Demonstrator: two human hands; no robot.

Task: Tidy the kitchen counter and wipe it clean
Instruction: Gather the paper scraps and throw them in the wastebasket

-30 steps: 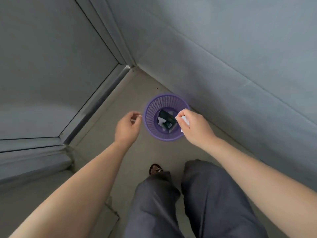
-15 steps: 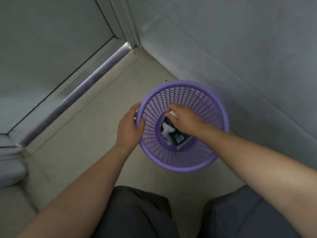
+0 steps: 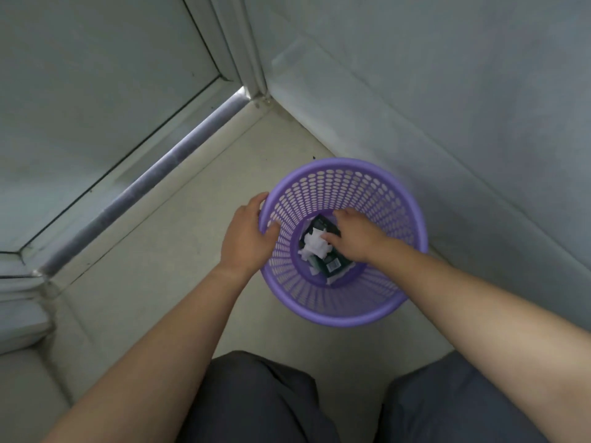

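Where wall [image 3: 447, 91] meets floor [image 3: 179, 238], purple bin [image 3: 345, 311].

Both bare forearms reach forward and down. The left hand [image 3: 246, 238] curls closed, thumb tucked over, fingers wrapped round. The right hand [image 3: 355, 239] reaches lower, fingers bent downward, fingertips [image 3: 324, 243] pressing.

A purple perforated waste basket [image 3: 343, 310] stands on the pale floor [image 3: 179, 238] near the corner where the grey wall [image 3: 447, 91] meets a metal door track [image 3: 153, 174]. The left hand [image 3: 246, 238] grips the basket's near-left rim, thumb hooked inside. The right hand [image 3: 355, 239] reaches down to the bottom of the basket, fingertips on crumpled white paper [image 3: 315, 246] lying over a dark packet [image 3: 334, 265]. Grey-trousered knees [image 3: 256, 404] show at the bottom edge.
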